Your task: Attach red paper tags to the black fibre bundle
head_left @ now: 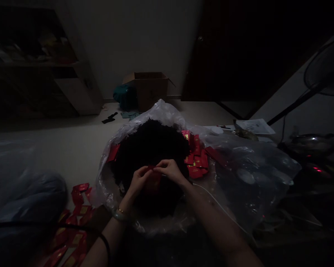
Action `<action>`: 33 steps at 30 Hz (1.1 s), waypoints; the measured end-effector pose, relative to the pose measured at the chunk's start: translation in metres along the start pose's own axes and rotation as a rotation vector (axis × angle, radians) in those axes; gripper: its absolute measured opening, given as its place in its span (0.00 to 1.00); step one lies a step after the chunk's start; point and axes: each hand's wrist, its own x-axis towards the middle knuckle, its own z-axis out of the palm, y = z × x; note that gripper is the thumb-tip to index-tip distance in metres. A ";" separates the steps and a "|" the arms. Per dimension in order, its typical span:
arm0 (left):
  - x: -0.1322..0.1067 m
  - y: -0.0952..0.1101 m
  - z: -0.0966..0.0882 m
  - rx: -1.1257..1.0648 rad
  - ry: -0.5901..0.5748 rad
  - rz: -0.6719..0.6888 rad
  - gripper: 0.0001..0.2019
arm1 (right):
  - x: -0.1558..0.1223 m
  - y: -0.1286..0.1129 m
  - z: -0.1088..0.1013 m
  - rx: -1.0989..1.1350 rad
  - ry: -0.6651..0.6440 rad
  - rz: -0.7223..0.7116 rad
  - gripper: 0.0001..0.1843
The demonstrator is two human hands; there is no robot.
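My left hand [138,178] and my right hand [169,170] meet over a clear plastic bag [167,115] full of a dark mass [150,144]. Both pinch a small red packet [153,178] between their fingertips, left on its left edge, right on its top right. A pale bangle and a dark band sit on my left wrist. More red packets [196,159] lie in a heap inside the bag just right of my right hand. The room is dim, so fine detail is lost.
Several red packets [78,211] lie scattered on the floor at lower left. A cardboard box [150,87] stands by the far wall, a shelf unit [44,74] at left. Another plastic bag [256,167], papers [254,126] and a fan [325,70] fill the right. A white cord [217,204] runs under my right forearm.
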 end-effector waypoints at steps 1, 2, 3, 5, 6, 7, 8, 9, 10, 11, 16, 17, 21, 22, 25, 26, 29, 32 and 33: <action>0.000 -0.001 -0.001 -0.007 0.034 -0.007 0.15 | 0.000 0.001 0.002 0.011 -0.006 0.000 0.10; 0.001 -0.002 -0.002 -0.008 0.062 -0.015 0.15 | 0.001 0.002 0.003 0.021 -0.009 0.001 0.10; 0.001 -0.003 -0.002 -0.007 0.082 -0.025 0.15 | 0.001 0.003 0.005 0.029 -0.012 0.004 0.10; 0.002 -0.005 -0.003 -0.016 0.100 -0.040 0.15 | 0.003 0.006 0.007 0.043 -0.018 0.012 0.10; 0.002 -0.005 -0.003 -0.028 0.098 -0.045 0.15 | 0.004 0.007 0.008 0.049 -0.021 0.017 0.10; 0.002 -0.006 -0.003 -0.041 0.086 -0.051 0.16 | 0.005 0.009 0.008 0.053 -0.023 0.021 0.10; 0.002 -0.006 -0.002 -0.052 0.062 -0.061 0.17 | 0.006 0.010 0.009 0.056 -0.024 0.024 0.09; 0.002 -0.006 -0.001 -0.058 0.026 -0.077 0.18 | 0.007 0.011 0.009 0.059 -0.025 0.028 0.09; 0.001 -0.005 0.000 -0.057 -0.014 -0.095 0.20 | 0.008 0.011 0.010 0.064 -0.023 0.032 0.09; 0.000 -0.005 0.001 -0.052 -0.052 -0.114 0.21 | 0.008 0.011 0.010 0.071 -0.015 0.034 0.10; -0.004 -0.001 0.004 -0.026 -0.125 -0.202 0.22 | 0.007 0.007 0.009 0.076 -0.007 -0.007 0.13; -0.004 -0.001 0.004 -0.015 -0.142 -0.211 0.20 | 0.007 0.007 0.009 0.062 -0.019 -0.015 0.13; -0.004 -0.002 0.004 0.025 -0.185 -0.208 0.18 | 0.007 0.011 0.013 -0.025 -0.012 -0.066 0.09; -0.004 -0.002 0.004 0.025 -0.173 -0.211 0.18 | 0.008 0.012 0.015 -0.050 -0.007 -0.087 0.09; -0.004 -0.004 0.005 -0.009 -0.137 -0.254 0.19 | 0.012 0.015 0.018 -0.106 -0.034 -0.090 0.10; -0.004 -0.004 0.005 -0.029 -0.135 -0.273 0.20 | 0.013 0.015 0.017 -0.117 -0.059 -0.060 0.11; -0.004 -0.006 0.005 -0.086 -0.106 -0.304 0.20 | 0.013 0.016 0.006 -0.168 -0.102 0.015 0.16; -0.002 -0.008 0.003 -0.123 -0.006 -0.304 0.23 | 0.002 0.019 -0.016 -0.450 -0.068 -0.026 0.22; -0.001 -0.008 0.003 -0.138 0.021 -0.305 0.24 | -0.004 0.021 -0.023 -0.624 -0.084 -0.028 0.28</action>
